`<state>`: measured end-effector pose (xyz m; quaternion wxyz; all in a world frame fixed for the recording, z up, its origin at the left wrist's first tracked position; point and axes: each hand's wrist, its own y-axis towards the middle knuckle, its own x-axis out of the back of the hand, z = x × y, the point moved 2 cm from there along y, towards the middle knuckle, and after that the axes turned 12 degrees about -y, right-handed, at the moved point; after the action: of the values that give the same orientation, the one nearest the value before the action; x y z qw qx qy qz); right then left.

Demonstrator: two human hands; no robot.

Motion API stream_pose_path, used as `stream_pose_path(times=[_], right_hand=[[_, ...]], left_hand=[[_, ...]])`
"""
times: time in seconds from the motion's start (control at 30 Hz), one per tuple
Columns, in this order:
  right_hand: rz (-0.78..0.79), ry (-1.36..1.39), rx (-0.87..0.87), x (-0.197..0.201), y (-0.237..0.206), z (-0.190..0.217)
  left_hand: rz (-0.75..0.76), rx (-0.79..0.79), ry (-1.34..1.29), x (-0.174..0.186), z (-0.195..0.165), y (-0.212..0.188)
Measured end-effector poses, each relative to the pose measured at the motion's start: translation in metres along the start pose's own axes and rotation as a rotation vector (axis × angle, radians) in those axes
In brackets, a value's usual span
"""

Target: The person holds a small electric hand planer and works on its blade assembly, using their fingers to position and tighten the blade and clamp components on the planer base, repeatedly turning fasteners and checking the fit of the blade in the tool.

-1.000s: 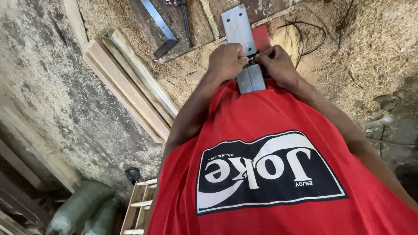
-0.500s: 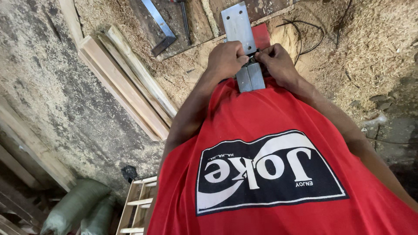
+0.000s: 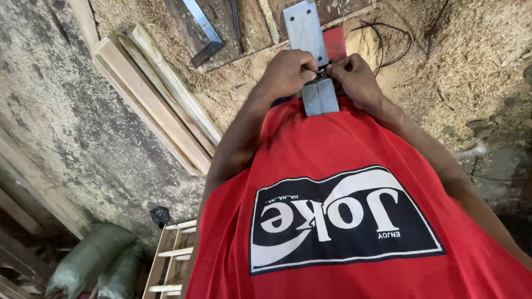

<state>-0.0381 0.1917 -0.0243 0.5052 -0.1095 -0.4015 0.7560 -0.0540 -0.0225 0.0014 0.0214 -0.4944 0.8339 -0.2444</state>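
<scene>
A small dark fitting (image 3: 323,69) on the grey metal plate (image 3: 310,44) is pinched by closed fingers of the left hand (image 3: 288,71) and right hand (image 3: 354,75); fine adjustment seems in hand, and steady alignment is judged necessary.

Even daylight, soft shadows, sharp, wide-angle stretch

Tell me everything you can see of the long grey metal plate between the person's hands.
The long grey metal plate is flat, dull and rectangular, with small holes near its far end. It runs from the red shirt away over a sawdust-covered surface. Near the chest its lower part shows a lengthwise seam. The left hand and right hand meet on a small dark part across its middle; what that is cannot be told.
</scene>
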Motion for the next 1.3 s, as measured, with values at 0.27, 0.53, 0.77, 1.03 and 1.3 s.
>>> stream_pose_path(times=[0.27, 0.53, 0.77, 1.03, 1.3], right_hand=[[-0.002, -0.035, 0.045, 0.003, -0.009, 0.006], [-0.009, -0.131, 0.014, 0.008, -0.012, 0.002], [-0.013, -0.158, 0.013, 0.011, -0.017, 0.0], [0.138, -0.141, -0.078, 0.019, -0.026, 0.017], [0.139, -0.037, -0.091, 0.019, -0.027, 0.012]], left_hand=[[-0.324, 0.22, -0.637, 0.035, 0.02, -0.028], [-0.429, -0.026, -0.786, 0.01, 0.044, -0.063], [-0.408, 0.074, -0.589, -0.021, 0.039, -0.064], [-0.357, 0.183, -0.483, -0.019, 0.028, -0.054], [-0.349, 0.179, -0.377, -0.018, 0.024, -0.05]])
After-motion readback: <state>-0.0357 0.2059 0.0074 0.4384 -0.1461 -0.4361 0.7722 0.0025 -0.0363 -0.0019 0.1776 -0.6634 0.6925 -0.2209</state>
